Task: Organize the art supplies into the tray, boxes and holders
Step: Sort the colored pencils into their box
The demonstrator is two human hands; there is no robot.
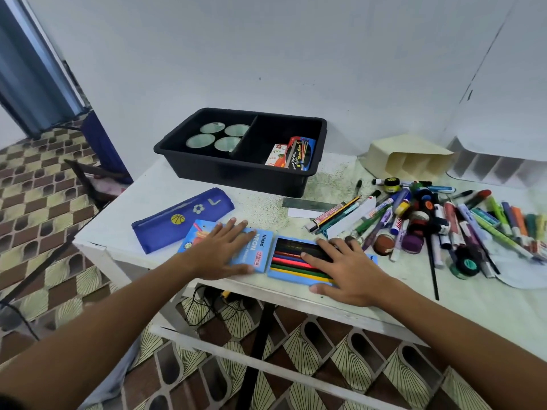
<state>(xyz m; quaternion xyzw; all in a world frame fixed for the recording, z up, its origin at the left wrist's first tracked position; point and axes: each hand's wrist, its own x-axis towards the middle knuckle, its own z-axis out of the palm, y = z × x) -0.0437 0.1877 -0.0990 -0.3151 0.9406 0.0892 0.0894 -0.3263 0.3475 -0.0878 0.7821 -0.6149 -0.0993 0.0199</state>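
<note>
A flat light-blue cardboard pencil box [296, 258] lies opened at the near edge of the white table [154, 199], showing a row of coloured pencils [291, 263] laid side by side in black, red, blue, pink, green and yellow. Its light-blue printed lid [257, 247], marked "NEON", lies just left of the pencil row. The left hand [220, 250] rests flat on that lid with its fingers straight and slightly spread, gripping nothing. The right hand [346, 267] lies flat over the right part of the pencil row, fingers straight and spread, the thumb at the box's near edge; it presses down and holds nothing. Beyond the left fingertips lies a dark-blue fabric pencil pouch [180, 217] with a basketball patch. Further beyond both hands sits a black plastic tray [236, 170] split in two compartments: the left one holds four round cups [217, 136], the right one holds two printed boxes [293, 152]. Just right of the right hand's fingers spreads a loose heap of markers, pens and small paint pots [438, 220], close against the open box. Behind the heap a cream plastic divided holder [411, 158] lies tipped on its side.
</note>
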